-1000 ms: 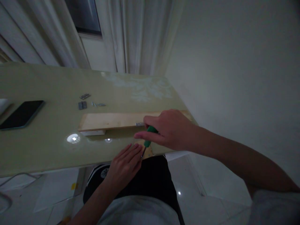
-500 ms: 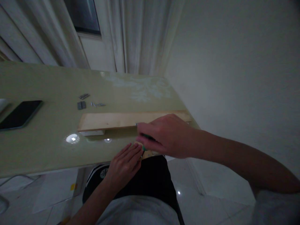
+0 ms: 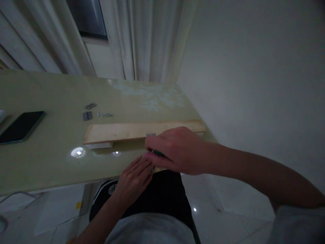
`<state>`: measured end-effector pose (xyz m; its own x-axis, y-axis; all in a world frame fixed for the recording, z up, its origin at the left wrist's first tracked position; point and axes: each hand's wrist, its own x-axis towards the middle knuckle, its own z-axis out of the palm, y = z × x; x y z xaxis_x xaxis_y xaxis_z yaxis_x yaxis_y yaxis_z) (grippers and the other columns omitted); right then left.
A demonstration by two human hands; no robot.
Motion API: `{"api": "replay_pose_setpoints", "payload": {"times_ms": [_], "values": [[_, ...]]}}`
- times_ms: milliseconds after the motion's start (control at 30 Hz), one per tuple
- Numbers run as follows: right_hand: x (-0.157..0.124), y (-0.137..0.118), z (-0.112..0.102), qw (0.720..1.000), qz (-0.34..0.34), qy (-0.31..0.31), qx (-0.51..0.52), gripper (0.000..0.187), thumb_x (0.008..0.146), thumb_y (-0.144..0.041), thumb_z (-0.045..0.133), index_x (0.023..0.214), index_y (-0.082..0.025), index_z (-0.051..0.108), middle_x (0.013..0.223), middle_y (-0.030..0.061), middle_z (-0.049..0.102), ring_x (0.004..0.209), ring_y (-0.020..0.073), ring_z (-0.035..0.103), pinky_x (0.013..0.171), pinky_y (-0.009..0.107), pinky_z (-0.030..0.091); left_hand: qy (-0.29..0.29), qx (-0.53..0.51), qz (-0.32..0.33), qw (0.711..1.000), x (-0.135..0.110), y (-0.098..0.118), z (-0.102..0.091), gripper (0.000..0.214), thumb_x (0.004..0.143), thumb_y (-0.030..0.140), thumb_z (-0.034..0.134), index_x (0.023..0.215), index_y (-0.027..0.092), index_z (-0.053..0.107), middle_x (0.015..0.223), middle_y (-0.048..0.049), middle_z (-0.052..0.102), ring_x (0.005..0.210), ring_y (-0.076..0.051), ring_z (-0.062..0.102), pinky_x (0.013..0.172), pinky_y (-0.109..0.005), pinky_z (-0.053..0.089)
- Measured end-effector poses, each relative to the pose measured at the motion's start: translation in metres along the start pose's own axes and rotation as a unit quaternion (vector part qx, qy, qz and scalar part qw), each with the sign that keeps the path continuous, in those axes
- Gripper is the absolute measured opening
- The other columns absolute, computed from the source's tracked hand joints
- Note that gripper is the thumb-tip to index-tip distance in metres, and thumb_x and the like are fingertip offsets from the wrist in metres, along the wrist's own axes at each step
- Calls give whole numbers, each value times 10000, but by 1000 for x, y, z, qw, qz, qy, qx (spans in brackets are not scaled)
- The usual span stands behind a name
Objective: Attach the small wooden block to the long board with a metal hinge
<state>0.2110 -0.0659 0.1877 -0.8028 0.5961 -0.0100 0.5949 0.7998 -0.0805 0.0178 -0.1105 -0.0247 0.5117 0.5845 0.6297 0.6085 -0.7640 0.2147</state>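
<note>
My right hand [image 3: 175, 150] is closed around a screwdriver with a dark green handle [image 3: 158, 153]. Its metal shaft [image 3: 153, 168] points down beside my left fingertips; the tip cannot be made out. My left hand [image 3: 135, 177] lies with fingers stretched out and close together at the table's front edge. Those fingers rest by a light wooden piece [image 3: 160, 169], mostly hidden under both hands. Just beyond my right hand, a small metal hinge [image 3: 150, 135] sits on the edge of a long pale wooden board [image 3: 122, 130]. A white block [image 3: 100, 145] is under the board's left end.
On the green table [image 3: 56, 162], two hinges [image 3: 87, 116] and several screws [image 3: 105, 115] lie behind the board. A dark phone [image 3: 22, 127] lies at the left. A wall [image 3: 254, 84] borders the right side, with curtains [image 3: 147, 40] at the back.
My right hand has shifted slightly left and turned around the screwdriver, baring more of the hinge. My left hand stays almost where it was.
</note>
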Motion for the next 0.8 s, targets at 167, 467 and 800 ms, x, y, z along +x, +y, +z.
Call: {"api": "replay_pose_setpoints", "payload": {"times_ms": [167,467,800], "values": [[-2,-1,-5,991,-134,6,-3,268,1066,-377,469,1106,-173,637,1032,81,715,894,192,588,762,319,397,5,-8,-6,1000,1,1,-1,193,962,129,575,920,197,751,987,-92,821,977,-267,794,1004,-470,635],[1,1,-5,996,-80,-5,-41,305,1091,-360,404,1110,-168,639,960,63,727,815,190,600,727,327,372,-7,-23,-19,1000,3,1,-1,190,930,115,633,1047,193,760,1136,-92,812,1104,-259,769,1092,-445,591],[8,9,-4,987,137,-13,-87,630,1040,-712,348,1098,-176,676,777,76,726,698,214,643,618,300,329,-17,-52,-27,998,1,-6,5,239,924,122,658,1129,192,758,1233,-95,789,1167,-258,748,1104,-479,581]]}}
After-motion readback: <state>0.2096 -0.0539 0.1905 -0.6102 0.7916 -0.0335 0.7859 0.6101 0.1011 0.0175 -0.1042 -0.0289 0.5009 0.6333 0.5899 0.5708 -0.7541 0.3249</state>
